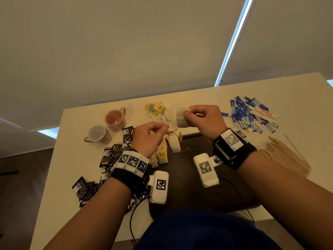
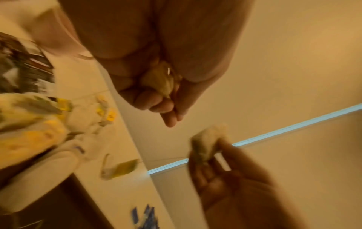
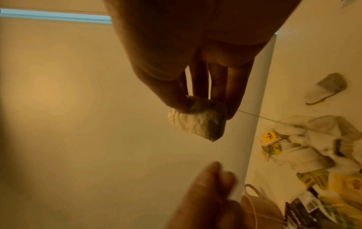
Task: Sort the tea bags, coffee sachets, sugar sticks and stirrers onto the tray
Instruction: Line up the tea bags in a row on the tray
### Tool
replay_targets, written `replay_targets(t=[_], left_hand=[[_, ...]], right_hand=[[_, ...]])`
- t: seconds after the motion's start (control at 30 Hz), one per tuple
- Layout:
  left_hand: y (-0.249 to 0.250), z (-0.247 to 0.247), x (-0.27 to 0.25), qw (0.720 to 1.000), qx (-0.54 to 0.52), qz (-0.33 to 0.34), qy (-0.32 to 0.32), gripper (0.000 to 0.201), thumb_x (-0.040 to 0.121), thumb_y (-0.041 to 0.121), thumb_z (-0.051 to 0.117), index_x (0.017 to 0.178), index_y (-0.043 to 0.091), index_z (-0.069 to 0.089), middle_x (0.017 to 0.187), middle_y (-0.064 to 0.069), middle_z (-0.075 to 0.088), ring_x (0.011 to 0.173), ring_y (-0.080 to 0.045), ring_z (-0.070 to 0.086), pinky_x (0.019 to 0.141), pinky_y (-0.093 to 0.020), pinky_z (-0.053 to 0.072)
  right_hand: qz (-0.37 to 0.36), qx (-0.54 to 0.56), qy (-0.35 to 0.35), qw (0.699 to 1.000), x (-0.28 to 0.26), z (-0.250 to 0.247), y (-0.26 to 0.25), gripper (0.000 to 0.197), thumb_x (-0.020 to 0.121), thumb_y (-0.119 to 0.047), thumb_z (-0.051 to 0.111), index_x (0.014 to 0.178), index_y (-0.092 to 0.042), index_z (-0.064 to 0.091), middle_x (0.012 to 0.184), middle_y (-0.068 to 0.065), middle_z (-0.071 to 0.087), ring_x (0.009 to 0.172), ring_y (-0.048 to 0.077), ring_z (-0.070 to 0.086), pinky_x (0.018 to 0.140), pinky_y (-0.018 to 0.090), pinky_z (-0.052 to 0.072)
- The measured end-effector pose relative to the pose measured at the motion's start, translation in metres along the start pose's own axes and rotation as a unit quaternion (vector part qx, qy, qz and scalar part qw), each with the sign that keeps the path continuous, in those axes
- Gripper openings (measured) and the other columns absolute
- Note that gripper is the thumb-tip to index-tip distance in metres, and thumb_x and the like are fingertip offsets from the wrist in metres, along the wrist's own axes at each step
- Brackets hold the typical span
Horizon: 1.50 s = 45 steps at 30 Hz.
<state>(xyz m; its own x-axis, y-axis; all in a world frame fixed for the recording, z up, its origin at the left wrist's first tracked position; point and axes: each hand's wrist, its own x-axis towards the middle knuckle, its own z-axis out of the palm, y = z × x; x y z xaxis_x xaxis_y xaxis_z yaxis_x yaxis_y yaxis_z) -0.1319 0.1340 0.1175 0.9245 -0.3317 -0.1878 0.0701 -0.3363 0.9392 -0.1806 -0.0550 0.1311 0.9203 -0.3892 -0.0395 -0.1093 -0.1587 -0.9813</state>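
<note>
My right hand (image 1: 189, 114) hangs above the table's far middle and pinches a crumpled white tea bag (image 1: 182, 118) between thumb and fingers (image 3: 233, 99). The right wrist view shows the tea bag (image 3: 197, 122) with a thin thread trailing off to the right. My left hand (image 1: 158, 129) hovers lower and to the left, its fingers curled round a small pale paper piece (image 2: 162, 82). A dark tray (image 1: 189, 186) lies in front of me, with several yellow-labelled tea bags (image 1: 162, 156) at its left end. Loose tea bags (image 1: 158, 109) lie beyond it.
Black coffee sachets (image 1: 111, 156) are strewn on the left of the table. Two mugs (image 1: 115, 117) (image 1: 97, 134) stand behind them. Blue sugar sticks (image 1: 252, 114) lie at the far right, wooden stirrers (image 1: 284, 156) nearer on the right.
</note>
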Motion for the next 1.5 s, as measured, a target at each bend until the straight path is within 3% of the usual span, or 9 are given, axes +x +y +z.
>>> replay_targets(t=[0.2,0.43,0.6,0.73,0.97,1.1,1.2,1.27,1.5], left_hand=[[0.019,0.01,0.005,0.997,0.05,0.054,-0.012,0.012,0.09,0.021,0.071,0.099,0.018,0.078,0.09,0.007,0.075,0.087,-0.003,0.067,0.081,-0.018,0.052],[0.017,0.007,0.006,0.999,0.02,0.032,0.034,0.02,0.087,0.028,0.075,0.102,0.016,0.078,0.092,0.01,0.075,0.087,0.002,0.068,0.079,-0.013,0.052],[0.014,0.002,0.01,0.998,0.036,0.036,0.034,0.013,0.09,0.029,0.071,0.095,0.02,0.079,0.088,0.009,0.075,0.087,-0.001,0.069,0.081,-0.02,0.052],[0.015,0.002,0.011,0.998,0.049,0.037,0.027,0.016,0.088,0.032,0.074,0.097,0.02,0.079,0.089,0.009,0.076,0.087,-0.001,0.069,0.082,-0.02,0.054],[0.016,-0.002,0.016,0.994,0.092,0.058,0.031,0.009,0.093,0.023,0.067,0.087,0.022,0.074,0.084,0.007,0.073,0.081,-0.005,0.066,0.074,-0.017,0.049],[0.021,-0.005,0.018,0.99,0.105,0.098,-0.013,0.009,0.093,0.021,0.067,0.089,0.024,0.073,0.085,0.009,0.071,0.084,-0.007,0.066,0.08,-0.025,0.052],[0.026,-0.005,0.018,0.987,0.099,0.121,-0.025,0.008,0.093,0.019,0.067,0.091,0.022,0.074,0.087,0.006,0.073,0.086,-0.009,0.066,0.081,-0.028,0.053],[0.028,-0.005,0.016,0.987,0.095,0.125,-0.026,0.008,0.092,0.018,0.068,0.094,0.019,0.076,0.09,0.003,0.074,0.088,-0.011,0.067,0.084,-0.03,0.055],[0.031,-0.008,0.018,0.991,0.084,0.101,-0.015,0.01,0.093,0.023,0.068,0.094,0.019,0.077,0.088,0.0,0.076,0.086,-0.019,0.071,0.085,-0.044,0.056]], right_hand=[[-0.02,-0.053,-0.013,0.998,0.002,0.016,0.008,0.012,0.089,-0.014,0.069,0.098,-0.011,0.076,0.082,-0.005,0.072,0.073,0.001,0.067,0.073,0.023,0.055],[-0.081,-0.14,-0.061,0.985,-0.013,0.026,0.007,0.019,0.094,-0.016,0.061,0.108,-0.014,0.074,0.095,0.0,0.074,0.087,0.008,0.067,0.081,0.024,0.054],[-0.095,-0.15,-0.069,0.982,-0.021,0.027,0.007,0.022,0.091,-0.008,0.062,0.109,-0.012,0.074,0.101,-0.001,0.073,0.085,-0.002,0.061,0.079,0.005,0.045],[-0.136,-0.174,-0.08,0.972,-0.022,0.027,0.008,0.021,0.089,-0.005,0.063,0.106,-0.011,0.075,0.103,-0.002,0.072,0.089,0.0,0.059,0.079,0.002,0.042],[-0.071,-0.132,-0.015,0.989,-0.022,0.026,0.011,0.015,0.08,-0.022,0.078,0.087,-0.014,0.068,0.081,-0.011,0.066,0.069,0.002,0.063,0.066,0.016,0.051],[-0.017,-0.142,-0.036,0.989,-0.016,0.024,0.016,0.047,0.075,-0.041,0.08,0.113,-0.025,0.057,0.102,-0.007,0.062,0.08,0.011,0.062,0.071,0.024,0.054],[-0.002,-0.099,-0.088,0.991,-0.011,0.021,0.018,0.031,0.082,-0.037,0.075,0.107,-0.018,0.071,0.099,-0.003,0.073,0.088,0.014,0.067,0.082,0.04,0.056],[-0.001,-0.068,-0.093,0.993,-0.011,0.018,0.016,0.023,0.085,-0.031,0.073,0.096,-0.011,0.076,0.086,0.006,0.074,0.079,0.024,0.068,0.076,0.045,0.056],[0.075,-0.014,-0.168,0.983,-0.024,0.016,0.025,0.027,0.084,-0.023,0.075,0.107,-0.011,0.071,0.087,0.005,0.076,0.087,0.017,0.073,0.082,0.032,0.056]])
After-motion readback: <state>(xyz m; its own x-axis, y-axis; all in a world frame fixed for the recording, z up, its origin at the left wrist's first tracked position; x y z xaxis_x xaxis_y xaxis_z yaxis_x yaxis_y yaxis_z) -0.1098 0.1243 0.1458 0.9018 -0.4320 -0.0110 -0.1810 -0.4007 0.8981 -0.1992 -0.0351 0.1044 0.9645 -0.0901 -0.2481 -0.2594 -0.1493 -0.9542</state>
